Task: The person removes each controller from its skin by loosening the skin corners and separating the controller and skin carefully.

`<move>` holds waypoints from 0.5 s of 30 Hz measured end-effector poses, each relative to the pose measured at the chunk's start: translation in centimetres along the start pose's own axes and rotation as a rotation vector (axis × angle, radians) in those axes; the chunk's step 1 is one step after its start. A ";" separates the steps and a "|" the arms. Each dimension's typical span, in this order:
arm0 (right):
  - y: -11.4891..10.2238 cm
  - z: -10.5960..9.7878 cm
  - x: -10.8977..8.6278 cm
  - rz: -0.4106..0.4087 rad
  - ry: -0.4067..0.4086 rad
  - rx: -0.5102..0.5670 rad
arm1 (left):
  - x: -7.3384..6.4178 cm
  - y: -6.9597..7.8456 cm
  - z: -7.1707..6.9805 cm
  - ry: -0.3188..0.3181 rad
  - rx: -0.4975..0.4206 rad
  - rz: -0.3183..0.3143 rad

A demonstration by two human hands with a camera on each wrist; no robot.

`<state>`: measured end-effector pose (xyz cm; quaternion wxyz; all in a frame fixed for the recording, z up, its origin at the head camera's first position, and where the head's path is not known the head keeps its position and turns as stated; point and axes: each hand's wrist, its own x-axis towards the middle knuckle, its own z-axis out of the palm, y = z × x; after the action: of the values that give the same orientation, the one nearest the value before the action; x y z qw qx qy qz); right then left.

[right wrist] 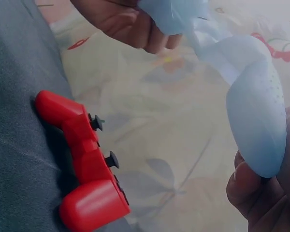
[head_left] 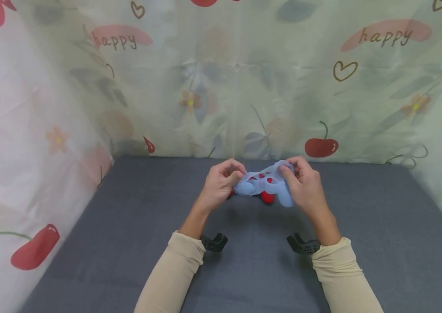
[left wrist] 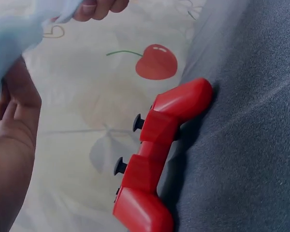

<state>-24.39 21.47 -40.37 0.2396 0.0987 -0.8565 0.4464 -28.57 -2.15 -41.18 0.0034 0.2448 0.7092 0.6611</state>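
Observation:
Between both hands a pale blue silicone controller cover (head_left: 258, 181) is stretched out above the table, its cut-out holes showing. My left hand (head_left: 221, 180) pinches its left end between thumb and fingers. The right end is gripped by my right hand (head_left: 304, 184), thumb on top, with one rounded grip pocket (right wrist: 258, 118) hanging down. Below the cover a red game controller (left wrist: 152, 154) with black thumbsticks lies on the grey cloth; in the head view the cover hides most of it, leaving a red handle (head_left: 267, 198) in sight.
A dark grey cloth (head_left: 127, 243) spreads over the table. Patterned curtains (head_left: 221, 87) with cherries and the word happy stand at the back and sides. Each wrist carries a black camera mount, the left mount (head_left: 215, 242) and the right mount (head_left: 302, 244).

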 end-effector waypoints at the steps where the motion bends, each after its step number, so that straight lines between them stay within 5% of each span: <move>1: 0.0 0.0 0.0 0.003 0.004 -0.003 | -0.1 0.1 -0.1 -0.015 0.010 -0.004; 8: 0.0 -0.1 0.1 -0.023 0.028 -0.029 | -0.4 0.6 -0.6 -0.162 0.065 -0.098; 15: 0.3 0.3 0.1 -0.135 0.027 -0.025 | -0.2 0.5 0.4 -0.052 0.408 -0.095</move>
<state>-24.65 21.35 -40.67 0.2821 0.1473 -0.8499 0.4199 -28.04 -1.81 -40.85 0.0032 0.2238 0.8386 0.4966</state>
